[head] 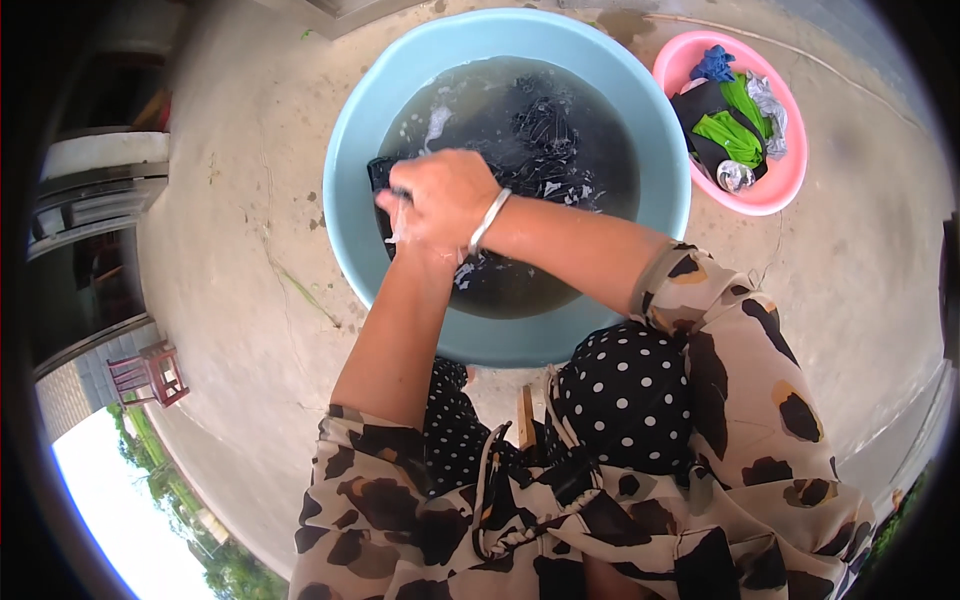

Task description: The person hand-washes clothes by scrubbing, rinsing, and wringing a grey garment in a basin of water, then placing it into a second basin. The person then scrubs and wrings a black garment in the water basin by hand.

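A large light-blue plastic basin (pixel 510 34) holds murky, sudsy water and dark wet cloth (pixel 544 124). My right hand (pixel 446 195), with a silver bangle at the wrist, lies over my left hand (pixel 424 238) at the basin's left side. A dark fold of the cloth rises at the basin wall beside the fingers, and the right fingers curl close to it. White suds cling around both hands. The right hand covers most of the left, so the left fingers are hidden. Blur hides what exactly the right fingers grip.
A pink plastic tub (pixel 791 176) with green, blue, grey and black cloths and a clear, shiny object (pixel 735 176) stands beside the basin at the upper right. A small reddish-brown wooden chair (pixel 157 375) stands far left. Concrete floor (pixel 232 247) surrounds the basin.
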Tool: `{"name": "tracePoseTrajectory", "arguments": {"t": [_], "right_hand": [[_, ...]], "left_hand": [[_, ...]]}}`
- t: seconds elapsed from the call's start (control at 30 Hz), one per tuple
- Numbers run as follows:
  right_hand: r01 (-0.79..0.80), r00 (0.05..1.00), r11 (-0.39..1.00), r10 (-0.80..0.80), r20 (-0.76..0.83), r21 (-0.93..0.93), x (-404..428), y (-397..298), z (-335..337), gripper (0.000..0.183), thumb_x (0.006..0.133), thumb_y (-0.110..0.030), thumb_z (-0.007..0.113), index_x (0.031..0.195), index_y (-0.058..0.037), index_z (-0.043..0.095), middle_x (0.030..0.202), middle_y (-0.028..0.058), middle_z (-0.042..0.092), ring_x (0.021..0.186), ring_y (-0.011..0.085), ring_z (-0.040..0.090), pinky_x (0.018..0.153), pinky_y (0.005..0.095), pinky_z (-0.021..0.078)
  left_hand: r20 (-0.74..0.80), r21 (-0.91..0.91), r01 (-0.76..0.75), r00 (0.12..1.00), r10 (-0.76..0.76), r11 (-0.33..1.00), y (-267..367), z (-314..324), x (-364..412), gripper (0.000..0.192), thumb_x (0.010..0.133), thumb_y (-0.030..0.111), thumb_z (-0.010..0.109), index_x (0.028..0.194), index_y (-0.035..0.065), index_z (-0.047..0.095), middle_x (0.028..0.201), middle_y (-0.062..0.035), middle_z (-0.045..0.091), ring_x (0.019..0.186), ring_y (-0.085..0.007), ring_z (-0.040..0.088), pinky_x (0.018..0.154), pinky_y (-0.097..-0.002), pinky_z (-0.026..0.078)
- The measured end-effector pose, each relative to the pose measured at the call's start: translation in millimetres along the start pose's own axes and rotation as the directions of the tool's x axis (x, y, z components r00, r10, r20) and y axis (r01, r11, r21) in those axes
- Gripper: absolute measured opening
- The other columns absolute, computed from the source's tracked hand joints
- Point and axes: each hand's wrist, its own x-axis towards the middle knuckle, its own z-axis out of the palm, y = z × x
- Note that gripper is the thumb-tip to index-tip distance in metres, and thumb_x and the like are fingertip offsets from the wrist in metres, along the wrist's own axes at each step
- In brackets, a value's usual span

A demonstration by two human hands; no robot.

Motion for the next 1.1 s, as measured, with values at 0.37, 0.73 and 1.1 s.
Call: {"name": "tracePoseTrajectory", "arguments": {"t": [0.37, 0.73, 1.1], "right_hand": [[-0.066, 0.962, 0.994, 0.040, 0.271, 0.088, -11, -20, -10, 0.032, 0.079, -0.035, 0.047, 0.069, -0.0078, 0.061, 0.073, 0.0173, 0.061, 0.074, 0.0360, 0.059, 0.071, 0.0435, 0.0455], [-0.561, 0.828, 0.553, 0.388, 0.405, 0.617, -9, 100, -49, 0.035, 0.075, -0.033, 0.065, 0.087, -0.0005, 0.059, 0.082, 0.0068, 0.061, 0.079, 0.0146, 0.054, 0.072, 0.0279, 0.0418], [-0.489, 0.796, 0.230, 0.511, 0.324, 0.841, -49, 159, -71, 0.057, 0.066, -0.008, 0.062, 0.118, 0.0057, 0.043, 0.087, 0.0070, 0.061, 0.083, 0.0132, 0.054, 0.083, 0.0279, 0.0390]], "left_hand": [[0.793, -0.379, -0.022, 0.507, 0.337, 0.925, -18, -34, 25, 0.044, 0.090, 0.042, 0.034, 0.110, 0.0071, 0.050, 0.111, -0.0083, 0.053, 0.105, -0.0205, 0.049, 0.090, -0.0397, 0.039], [0.235, 0.967, -0.238, 0.971, 0.042, 0.091, 14, -2, 2, 0.053, 0.062, 0.028, 0.071, 0.099, -0.0057, 0.055, 0.087, -0.0108, 0.059, 0.079, -0.0174, 0.056, 0.074, -0.0309, 0.044], [0.333, -0.008, 0.030, 0.943, -0.026, 1.000, 26, 30, -15, 0.030, 0.063, -0.003, 0.045, 0.090, -0.0063, 0.056, 0.094, -0.0173, 0.060, 0.088, -0.0296, 0.057, 0.085, -0.0405, 0.044]]}}
